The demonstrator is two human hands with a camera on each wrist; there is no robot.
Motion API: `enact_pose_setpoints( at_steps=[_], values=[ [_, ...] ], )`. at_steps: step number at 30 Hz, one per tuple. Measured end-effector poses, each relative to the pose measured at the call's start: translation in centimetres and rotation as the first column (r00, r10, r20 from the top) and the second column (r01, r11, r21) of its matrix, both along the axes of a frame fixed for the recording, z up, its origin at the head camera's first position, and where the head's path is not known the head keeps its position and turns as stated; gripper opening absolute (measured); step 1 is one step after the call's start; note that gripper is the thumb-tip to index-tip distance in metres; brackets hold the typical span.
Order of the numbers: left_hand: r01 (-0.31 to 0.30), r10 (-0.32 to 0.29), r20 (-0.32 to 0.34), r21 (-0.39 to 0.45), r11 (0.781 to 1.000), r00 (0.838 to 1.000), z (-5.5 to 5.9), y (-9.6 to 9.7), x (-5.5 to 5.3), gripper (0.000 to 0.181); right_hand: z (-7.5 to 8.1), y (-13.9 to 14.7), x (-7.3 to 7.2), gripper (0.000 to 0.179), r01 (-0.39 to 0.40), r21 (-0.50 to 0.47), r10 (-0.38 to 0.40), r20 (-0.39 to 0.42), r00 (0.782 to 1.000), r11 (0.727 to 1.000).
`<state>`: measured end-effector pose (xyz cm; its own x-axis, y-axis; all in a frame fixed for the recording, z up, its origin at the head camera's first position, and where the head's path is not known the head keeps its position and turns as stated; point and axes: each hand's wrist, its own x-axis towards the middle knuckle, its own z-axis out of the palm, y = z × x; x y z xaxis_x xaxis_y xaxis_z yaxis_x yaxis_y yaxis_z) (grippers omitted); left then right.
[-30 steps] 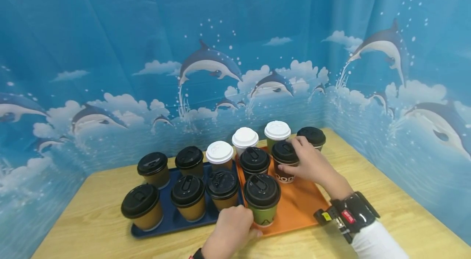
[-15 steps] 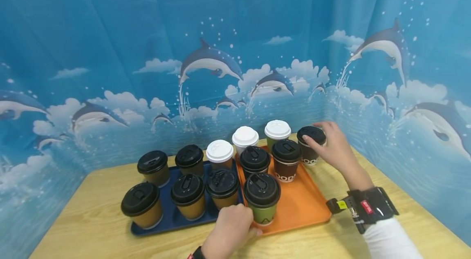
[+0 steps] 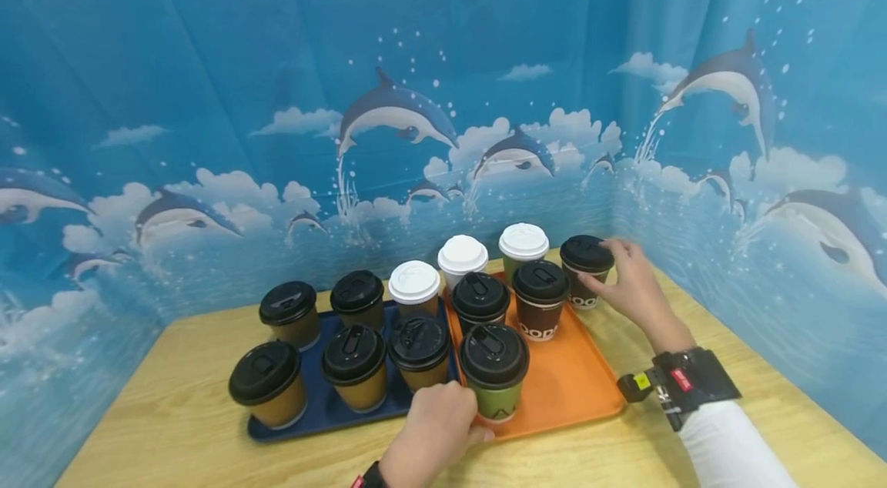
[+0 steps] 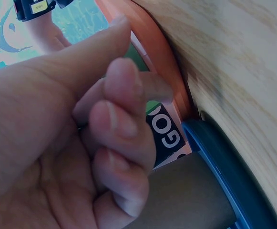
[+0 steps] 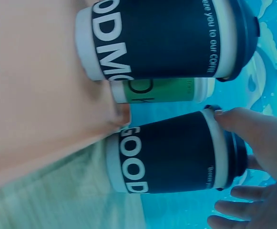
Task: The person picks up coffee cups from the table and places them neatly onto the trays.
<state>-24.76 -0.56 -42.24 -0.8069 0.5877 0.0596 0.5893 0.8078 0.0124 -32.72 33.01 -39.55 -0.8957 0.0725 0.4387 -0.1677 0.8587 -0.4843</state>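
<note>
In the head view my right hand point(image 3: 634, 292) is at a dark paper coffee cup point(image 5: 171, 157) at the back right, beyond the orange tray. Its thumb presses just below the black lid point(image 3: 586, 252), and the index finger rests on the lid's far side; the other fingers stand spread in the right wrist view. The cup stands upright, with "GOOD" printed round its base. My left hand point(image 3: 440, 422) holds the front rim of the orange tray point(image 3: 568, 396), fingers curled in the left wrist view, beside a green cup point(image 3: 495, 399) with a black lid.
A dark blue tray point(image 3: 333, 420) adjoins the orange one on the left, bearing several lidded brown cups. White-lidded cups point(image 3: 462, 255) line the back, and another dark cup point(image 3: 539, 311) stands on the orange tray. A dolphin-print curtain point(image 3: 416, 49) hangs behind the wooden table point(image 3: 173, 396).
My right hand has moved right and back, from the dark cup on the orange tray to the dark cup beyond it. Its thumb has dropped from lid to cup side. The left hand stays put.
</note>
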Motion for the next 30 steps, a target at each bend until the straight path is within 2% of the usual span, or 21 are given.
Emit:
enact_pose_setpoints(
  at_steps=[6, 17, 24, 30],
  values=[
    [-0.012, 0.013, 0.022, -0.002, 1.0, 1.0, 0.1, 0.1, -0.1, 0.047, -0.7, -0.2, -0.5, 0.072, -0.03, -0.003, 0.03, -0.061, 0.998, 1.0],
    [-0.008, 0.007, 0.019, 0.005, 1.0, 1.0, -0.1, 0.1, -0.2, 0.046, -1.7, -0.7, -1.0, 0.064, 0.023, -0.045, -0.031, -0.166, 0.986, 0.999],
    [-0.013, 0.013, 0.034, -0.009, 1.0, 0.999, 0.2, 0.1, -0.2, 0.046, -2.0, -0.8, -1.1, 0.06, 0.065, -0.095, -0.082, -0.186, 0.979, 0.993],
    [-0.016, 0.017, 0.032, -0.017, 1.0, 0.999, 0.3, 0.1, -0.2, 0.046, -1.3, -0.2, -0.8, 0.061, 0.083, -0.071, -0.094, -0.169, 0.981, 0.994]
  ],
)
